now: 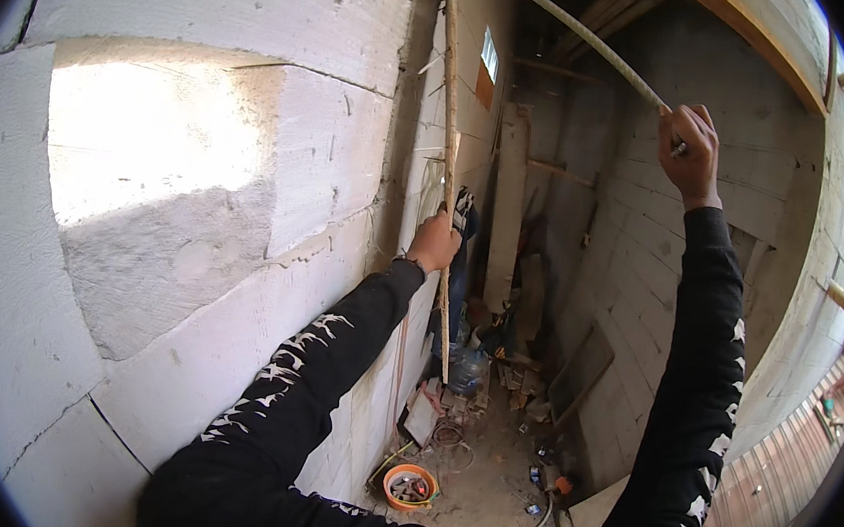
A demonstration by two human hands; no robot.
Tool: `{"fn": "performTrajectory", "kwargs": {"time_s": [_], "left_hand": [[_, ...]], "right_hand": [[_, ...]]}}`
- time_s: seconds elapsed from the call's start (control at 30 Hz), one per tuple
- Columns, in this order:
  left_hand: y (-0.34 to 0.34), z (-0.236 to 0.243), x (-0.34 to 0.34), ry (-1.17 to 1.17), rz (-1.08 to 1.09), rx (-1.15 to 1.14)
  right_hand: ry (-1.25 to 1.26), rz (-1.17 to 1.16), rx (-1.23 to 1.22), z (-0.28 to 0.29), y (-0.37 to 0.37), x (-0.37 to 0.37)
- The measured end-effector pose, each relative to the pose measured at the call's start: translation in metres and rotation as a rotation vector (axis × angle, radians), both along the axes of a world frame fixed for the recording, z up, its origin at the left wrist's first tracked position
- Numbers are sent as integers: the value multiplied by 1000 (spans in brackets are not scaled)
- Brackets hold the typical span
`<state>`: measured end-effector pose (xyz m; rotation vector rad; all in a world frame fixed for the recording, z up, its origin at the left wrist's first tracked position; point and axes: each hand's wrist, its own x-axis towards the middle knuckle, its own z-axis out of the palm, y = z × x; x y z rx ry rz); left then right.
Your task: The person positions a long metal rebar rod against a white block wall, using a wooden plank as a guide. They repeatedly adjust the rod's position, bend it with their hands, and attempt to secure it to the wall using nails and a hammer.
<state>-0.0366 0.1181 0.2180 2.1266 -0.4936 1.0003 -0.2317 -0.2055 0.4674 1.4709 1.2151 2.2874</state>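
Observation:
My left hand (434,242), arm stretched forward, is closed around a long thin wooden stick (451,85). The stick stands nearly upright beside the wall edge, rising past the top of the view and ending below the hand. Raised at the upper right, my right hand (691,154) grips the end of a long pale rod (587,35). This rod bends up and leftward out of view; a short end of it shows by the fingers. Dark cloth (464,222) hangs just behind my left hand.
A white block wall (330,165) with a bright opening is close on the left. Another block wall (632,272) runs along the right. Far below, an orange bucket (410,487) of debris, a large blue bottle (469,370) and rubble lie on the floor. A wooden beam (763,42) crosses the upper right.

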Motion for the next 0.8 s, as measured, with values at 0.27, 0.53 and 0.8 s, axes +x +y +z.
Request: {"fn": "performTrajectory", "kwargs": {"time_s": [0.27,0.53,0.8], "left_hand": [[-11,1,1,46,58,9],[-7,1,-4,84,83,-57],[6,-4,8,51,96,-8]], "right_hand": [[-22,-24,147,13,-29,20],[29,67,-110,-32,84,-46],[341,345,169,-29,198,-134]]}}
